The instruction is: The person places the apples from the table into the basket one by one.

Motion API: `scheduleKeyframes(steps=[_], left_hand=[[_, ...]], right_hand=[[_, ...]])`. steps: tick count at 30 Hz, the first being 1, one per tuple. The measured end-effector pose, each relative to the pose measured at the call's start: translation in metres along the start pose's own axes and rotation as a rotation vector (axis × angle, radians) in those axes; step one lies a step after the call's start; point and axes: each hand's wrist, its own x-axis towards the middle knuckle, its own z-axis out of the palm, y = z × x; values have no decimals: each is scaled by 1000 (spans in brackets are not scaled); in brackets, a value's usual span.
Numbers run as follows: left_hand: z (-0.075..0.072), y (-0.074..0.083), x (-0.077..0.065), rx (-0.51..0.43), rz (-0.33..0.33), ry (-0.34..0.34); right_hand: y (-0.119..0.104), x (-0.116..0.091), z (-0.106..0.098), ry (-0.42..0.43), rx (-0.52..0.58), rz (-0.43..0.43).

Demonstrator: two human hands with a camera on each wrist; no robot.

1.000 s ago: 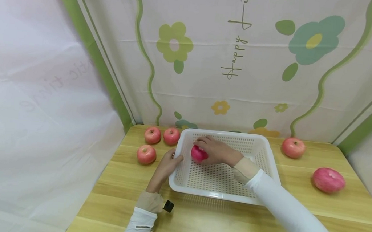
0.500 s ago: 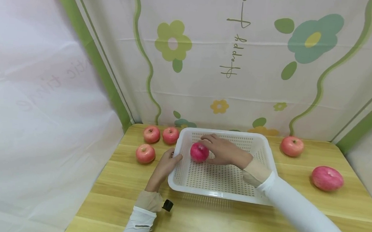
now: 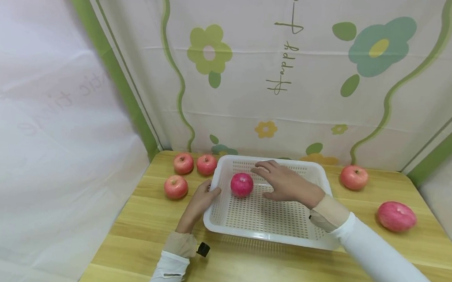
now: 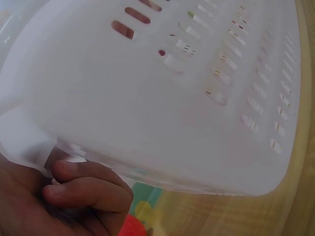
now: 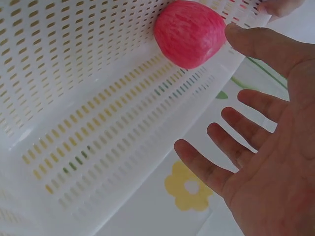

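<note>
A white perforated plastic basket [image 3: 270, 237] stands on the wooden table. My left hand [image 3: 200, 201] grips its left rim, thumb on top; in the left wrist view the curled fingers [image 4: 93, 189] show under the rim. One dark pink apple [image 3: 241, 185] sits in the basket's left part. Just right of it, over the basket, my right hand [image 3: 286, 181] has its fingers spread and holds nothing. The right wrist view shows the apple [image 5: 189, 33] apart from the four fingers, with the thumb tip overlapping its edge.
Left of the basket lie three red apples, one nearest the front [image 3: 176, 187]. To the right are a rounder apple [image 3: 353, 177] at the back and a larger oblong pink fruit [image 3: 397, 216]. A flower-patterned cloth [image 3: 237, 93] hangs behind the table.
My right hand has let go of the dark pink apple in the basket and moved right, its fingers spreading. The left hand keeps its grip on the rim.
</note>
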Motion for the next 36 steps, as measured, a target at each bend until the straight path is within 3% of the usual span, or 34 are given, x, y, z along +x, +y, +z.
scheduleKeyframes(steps=[19,27,36], left_hand=[[1,-8,5,-1,21,22],[1,-8,6,-6,0,26],[2,-8,5,-17,20,19]], right_hand=[[23,-42,-14,69,-50,32],[34,-59,-19,88,-28,68],[45,-80,-26,78,3,103]])
